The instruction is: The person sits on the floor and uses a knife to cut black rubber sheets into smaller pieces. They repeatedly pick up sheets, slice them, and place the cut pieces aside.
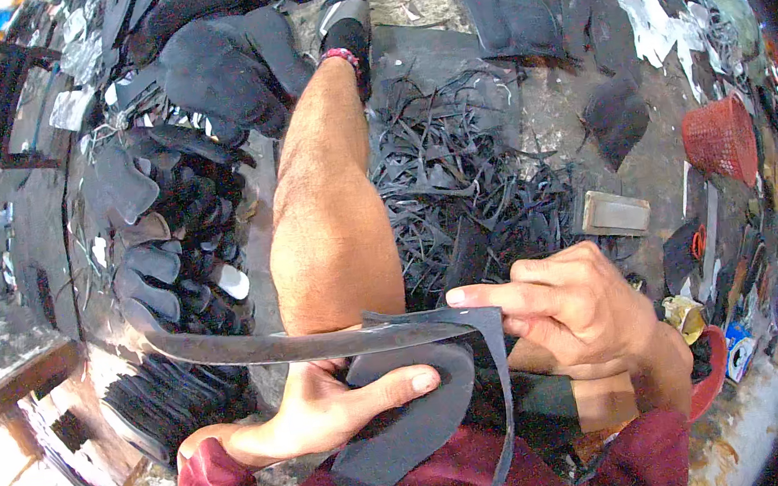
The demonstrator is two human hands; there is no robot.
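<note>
My left hand (318, 412) is closed on a dark grey shoe sole (408, 440), its thumb flat on top and its fingers hidden beneath. The sole lies over my lap. Across its far end runs a long, curved metal blade (247, 353), from the left toward my right hand; what holds the blade is not visible. My right hand (581, 307) is closed just beyond the blade's right end, pinching a thin dark strip (499, 375) of sole material. That strip bends round and hangs down past the sole's right side. My bare leg (333, 221) stretches out ahead.
Dark offcut strips (468, 175) lie heaped right of my leg. Stacked soles (171, 406) and piled dark pieces (222, 69) are on the left. On the right stand a red basket (719, 141), a pale rectangular block (616, 213) and orange-handled scissors (698, 242).
</note>
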